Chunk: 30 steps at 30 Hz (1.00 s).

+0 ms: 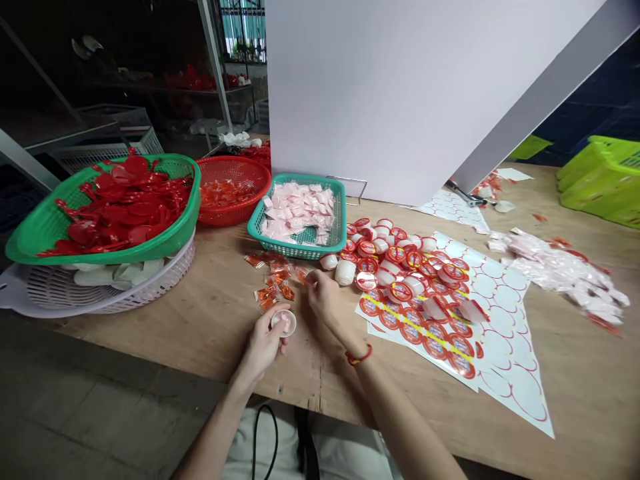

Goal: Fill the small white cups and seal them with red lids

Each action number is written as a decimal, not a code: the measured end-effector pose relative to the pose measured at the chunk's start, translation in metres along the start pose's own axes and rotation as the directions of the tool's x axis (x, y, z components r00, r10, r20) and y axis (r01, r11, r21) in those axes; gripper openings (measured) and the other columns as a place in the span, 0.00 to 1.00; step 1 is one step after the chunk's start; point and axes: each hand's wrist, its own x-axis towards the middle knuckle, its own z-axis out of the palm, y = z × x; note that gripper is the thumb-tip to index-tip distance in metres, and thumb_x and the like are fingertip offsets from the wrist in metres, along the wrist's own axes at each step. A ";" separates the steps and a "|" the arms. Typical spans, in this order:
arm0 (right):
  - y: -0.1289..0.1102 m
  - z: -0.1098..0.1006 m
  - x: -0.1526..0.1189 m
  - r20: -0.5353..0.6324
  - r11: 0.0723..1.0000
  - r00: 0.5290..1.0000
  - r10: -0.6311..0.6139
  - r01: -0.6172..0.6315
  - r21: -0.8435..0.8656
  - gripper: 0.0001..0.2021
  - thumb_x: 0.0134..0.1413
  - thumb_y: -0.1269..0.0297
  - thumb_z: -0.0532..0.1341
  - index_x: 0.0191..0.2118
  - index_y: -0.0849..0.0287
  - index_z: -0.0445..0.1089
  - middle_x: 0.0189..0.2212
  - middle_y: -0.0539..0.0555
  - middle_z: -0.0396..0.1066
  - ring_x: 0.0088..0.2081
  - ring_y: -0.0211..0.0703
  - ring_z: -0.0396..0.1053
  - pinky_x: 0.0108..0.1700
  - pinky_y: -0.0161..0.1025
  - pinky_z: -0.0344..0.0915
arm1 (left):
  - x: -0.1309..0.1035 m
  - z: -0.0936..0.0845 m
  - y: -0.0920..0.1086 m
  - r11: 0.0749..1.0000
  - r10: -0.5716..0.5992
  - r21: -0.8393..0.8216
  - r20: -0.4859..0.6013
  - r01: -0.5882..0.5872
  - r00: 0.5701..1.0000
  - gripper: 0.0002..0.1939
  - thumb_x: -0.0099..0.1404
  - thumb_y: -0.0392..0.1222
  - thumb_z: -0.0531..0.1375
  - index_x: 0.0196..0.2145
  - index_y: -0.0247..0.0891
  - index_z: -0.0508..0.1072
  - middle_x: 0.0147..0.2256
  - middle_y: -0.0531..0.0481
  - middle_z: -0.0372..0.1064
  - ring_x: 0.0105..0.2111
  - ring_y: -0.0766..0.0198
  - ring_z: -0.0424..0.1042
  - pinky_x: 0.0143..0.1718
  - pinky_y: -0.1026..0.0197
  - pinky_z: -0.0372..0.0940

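White, the small cup sat pinched in the grip of the left hand, in front of the teal basket. The right hand was at the orange packets, nearer that basket; whether its grip had closed was unclear. Tubs crowded the worktop right of the basket.

Wooden table: green basket of pink-white packets at far centre, red basket left of it. Orange packets lie loose nearer. Right of centre, small lidded tubs sit partly on sticker sheets.
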 end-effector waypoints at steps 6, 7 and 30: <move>0.009 -0.045 -0.041 0.121 0.927 0.942 -0.315 0.277 0.253 0.11 0.52 0.76 0.50 0.33 0.60 0.68 0.30 0.54 0.69 0.31 0.39 0.67 0.33 0.33 0.61 | 0.005 0.017 -0.005 0.999 -0.047 0.008 0.050 0.046 0.998 0.19 0.50 0.39 0.57 0.42 0.31 0.68 0.17 0.58 0.58 0.14 0.72 0.54 0.11 0.70 0.49; 0.009 -0.047 -0.047 0.134 0.924 0.932 -0.336 0.298 0.239 0.12 0.52 0.78 0.50 0.33 0.59 0.68 0.29 0.54 0.69 0.31 0.39 0.67 0.32 0.34 0.61 | 0.004 0.022 -0.004 0.998 -0.057 0.009 0.063 0.057 0.996 0.19 0.51 0.39 0.57 0.42 0.31 0.68 0.17 0.58 0.59 0.14 0.72 0.55 0.11 0.69 0.49; 0.038 -0.038 -0.089 -0.250 0.968 0.942 -0.224 0.245 0.056 0.11 0.54 0.75 0.49 0.37 0.60 0.67 0.26 0.54 0.68 0.27 0.41 0.64 0.29 0.36 0.61 | -0.004 0.079 -0.007 0.998 -0.065 0.011 0.188 0.064 0.980 0.22 0.52 0.46 0.61 0.44 0.36 0.67 0.22 0.55 0.62 0.20 0.70 0.57 0.19 0.67 0.52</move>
